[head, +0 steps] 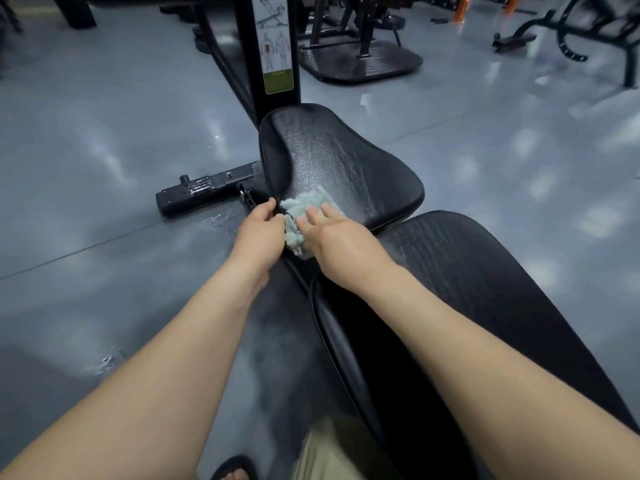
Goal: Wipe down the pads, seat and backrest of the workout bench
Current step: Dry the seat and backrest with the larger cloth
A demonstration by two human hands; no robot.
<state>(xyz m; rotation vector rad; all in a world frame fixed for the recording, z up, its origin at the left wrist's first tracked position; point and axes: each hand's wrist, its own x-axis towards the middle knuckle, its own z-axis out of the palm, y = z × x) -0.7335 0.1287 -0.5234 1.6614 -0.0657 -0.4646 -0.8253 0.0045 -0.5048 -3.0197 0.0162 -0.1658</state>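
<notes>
Forearms (173,358), backrest (485,289), cloth (298,209) on streaked seat (339,157), glossy grey floor (104,150)

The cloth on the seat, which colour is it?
The cloth is pale blue-green, nearly white; head view, under the right hand.

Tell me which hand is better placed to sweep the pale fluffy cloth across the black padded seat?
Right. The right hand lies flat on the pale fluffy cloth, on the black padded seat; the left hand curls at the seat's left edge.
</notes>
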